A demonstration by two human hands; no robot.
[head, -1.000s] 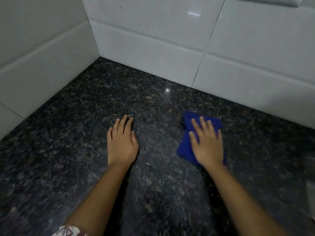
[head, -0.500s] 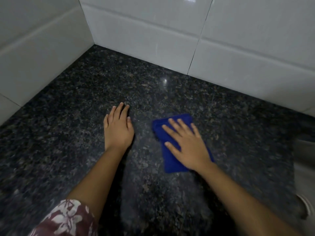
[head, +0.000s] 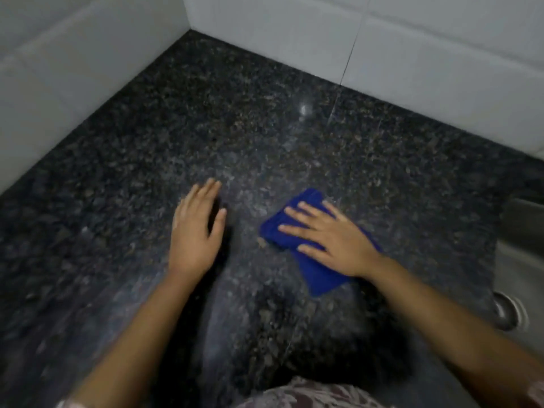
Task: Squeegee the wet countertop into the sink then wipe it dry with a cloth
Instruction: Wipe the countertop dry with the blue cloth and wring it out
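Dark speckled granite countertop (head: pixel 182 119) fills the frame, white tiled walls (head: pixel 426 48) meeting in a corner at top, steel sink (head: pixel 521 251) at right edge. Right hand (head: pixel 332 240) lies flat on the folded blue cloth (head: pixel 319 275) just right of centre, fingers straight and spread, pressing not gripping. Left hand (head: pixel 195 231) centre-left, fingers straight together, holds nothing; blurred, can't tell if it touches the stone.

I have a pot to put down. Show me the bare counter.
Bare counter runs from the corner of the walls down to the left hand and cloth, and left of that hand. A strip lies between the cloth and the sink. Crowded: the near middle, where the right hand presses the cloth.
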